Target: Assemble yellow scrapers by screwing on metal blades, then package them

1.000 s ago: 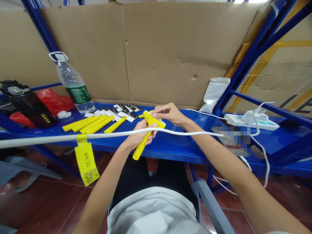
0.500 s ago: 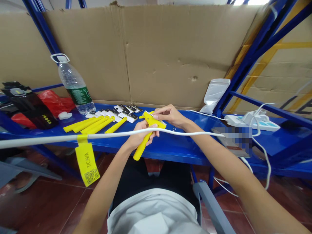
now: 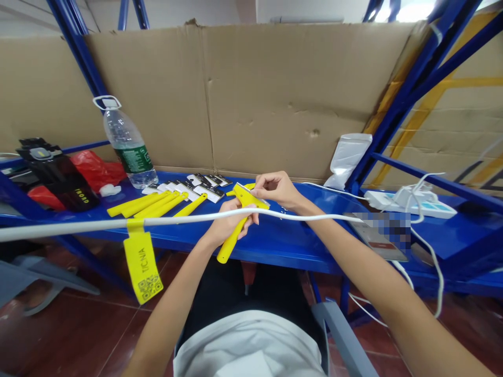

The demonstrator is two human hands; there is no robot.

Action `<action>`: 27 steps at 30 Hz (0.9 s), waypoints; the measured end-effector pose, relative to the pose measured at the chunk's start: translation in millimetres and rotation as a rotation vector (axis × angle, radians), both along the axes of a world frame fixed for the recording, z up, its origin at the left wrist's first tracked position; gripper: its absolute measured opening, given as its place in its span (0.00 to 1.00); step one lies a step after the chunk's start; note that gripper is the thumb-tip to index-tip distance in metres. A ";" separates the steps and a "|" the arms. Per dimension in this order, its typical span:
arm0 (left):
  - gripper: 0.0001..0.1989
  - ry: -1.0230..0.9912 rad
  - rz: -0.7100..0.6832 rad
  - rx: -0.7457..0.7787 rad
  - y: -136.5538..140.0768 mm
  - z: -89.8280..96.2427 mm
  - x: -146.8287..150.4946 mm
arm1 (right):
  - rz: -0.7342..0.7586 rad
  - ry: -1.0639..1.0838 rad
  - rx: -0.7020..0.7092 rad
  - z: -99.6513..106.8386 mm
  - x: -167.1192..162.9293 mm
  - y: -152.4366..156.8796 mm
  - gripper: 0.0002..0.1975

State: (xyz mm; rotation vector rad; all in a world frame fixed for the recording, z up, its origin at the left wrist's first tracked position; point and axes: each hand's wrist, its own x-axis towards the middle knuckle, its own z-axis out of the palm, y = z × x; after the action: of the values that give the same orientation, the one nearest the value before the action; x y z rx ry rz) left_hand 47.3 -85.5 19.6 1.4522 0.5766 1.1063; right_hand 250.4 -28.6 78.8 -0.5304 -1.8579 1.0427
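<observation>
My left hand (image 3: pixel 225 226) is wrapped round a yellow scraper (image 3: pixel 231 243) just below its wide head, with the handle pointing down toward me. Close to the head's upper edge, my right hand (image 3: pixel 281 189) has thumb and fingers pinched together. Anything small between those fingertips is hidden. Left of my hands, several more yellow scrapers (image 3: pixel 159 205) lie side by side on the blue table (image 3: pixel 291 241), black-and-white pieces at their far ends. Behind them is a group of small black-and-white pieces (image 3: pixel 214 180). Part of another yellow piece shows behind the held scraper.
A white cable (image 3: pixel 188 218) with a yellow tag (image 3: pixel 143 267) crosses in front of my hands. At the left stand a water bottle (image 3: pixel 133 152), a black bottle (image 3: pixel 65 180) and a red bag (image 3: pixel 98 170). A power strip (image 3: pixel 436 207) lies right; cardboard (image 3: pixel 267 94) stands behind.
The view has tilted slightly, so everything sits a little lower and further right. My right fingers have curled more at the scraper's head; my left hand keeps its hold.
</observation>
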 end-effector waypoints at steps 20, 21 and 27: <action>0.21 0.020 0.017 0.004 3.6 -4.2 -3.9 | 0.028 -0.027 -0.013 0.5 1.5 0.6 0.22; 0.21 0.022 0.015 0.004 3.7 -4.1 -3.8 | 0.020 -0.041 -0.015 0.8 1.8 0.1 0.20; 0.21 0.043 0.005 0.002 3.8 -3.8 -3.7 | 0.041 -0.146 -0.039 -0.8 0.8 -2.1 0.19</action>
State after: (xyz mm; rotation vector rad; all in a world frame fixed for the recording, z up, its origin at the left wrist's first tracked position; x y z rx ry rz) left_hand 43.6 -81.8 15.7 1.4796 0.6099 1.0819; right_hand 251.2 -30.8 78.0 -0.6076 -1.9865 1.0937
